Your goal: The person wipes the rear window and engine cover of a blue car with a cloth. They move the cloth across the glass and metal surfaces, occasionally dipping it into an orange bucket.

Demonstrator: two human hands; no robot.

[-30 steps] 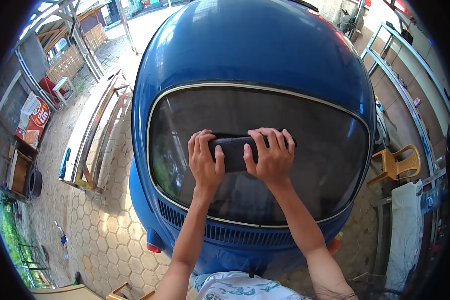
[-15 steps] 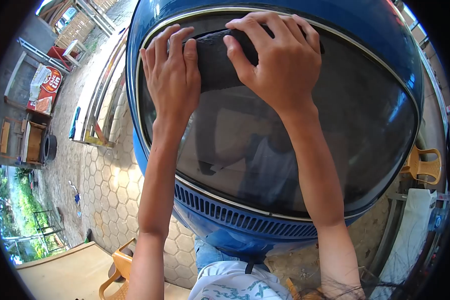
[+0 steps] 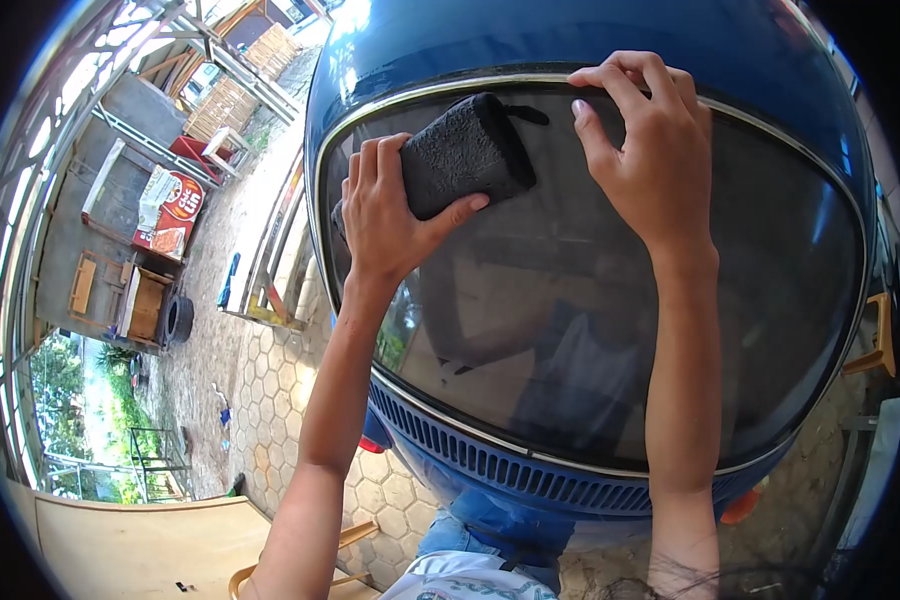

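Fingers [image 3: 375,170] of left hand [image 3: 390,220] clasp cloth [image 3: 465,150], pressing it on car window [image 3: 670,330], upper left. Right hand [image 3: 650,150] released, fingertips on window by chrome trim [image 3: 450,90], just beside cloth.

Centre and right of frame: blue car [image 3: 530,40], its chrome-trimmed rear window [image 3: 590,330] taking most of it. Upper centre: dark cloth [image 3: 465,150] lies against the glass. Lower left: car stands on hexagonal paving [image 3: 220,370].
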